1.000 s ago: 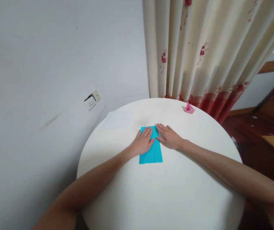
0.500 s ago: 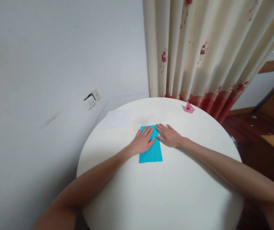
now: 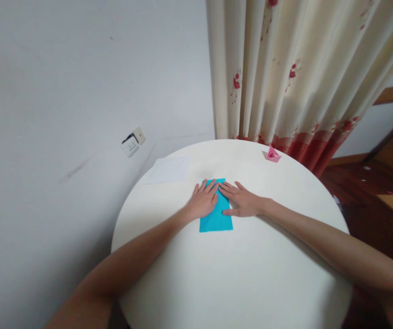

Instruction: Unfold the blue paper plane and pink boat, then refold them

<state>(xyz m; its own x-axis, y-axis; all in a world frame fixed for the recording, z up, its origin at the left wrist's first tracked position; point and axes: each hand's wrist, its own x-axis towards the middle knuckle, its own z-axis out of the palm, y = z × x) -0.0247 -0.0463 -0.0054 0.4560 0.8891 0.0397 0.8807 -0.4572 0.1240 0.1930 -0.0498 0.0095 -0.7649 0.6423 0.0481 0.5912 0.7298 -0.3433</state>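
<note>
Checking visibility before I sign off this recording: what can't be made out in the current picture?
Head view:
- Flat rectangular blue paper: partly hidden under the left hand and the right hand.
- Thin white paper sheet: any markings are too faint to read.
- Pink folded-paper shape: too small to trace its folds.
- Round white table: near edge cut off by the picture's bottom.
</note>
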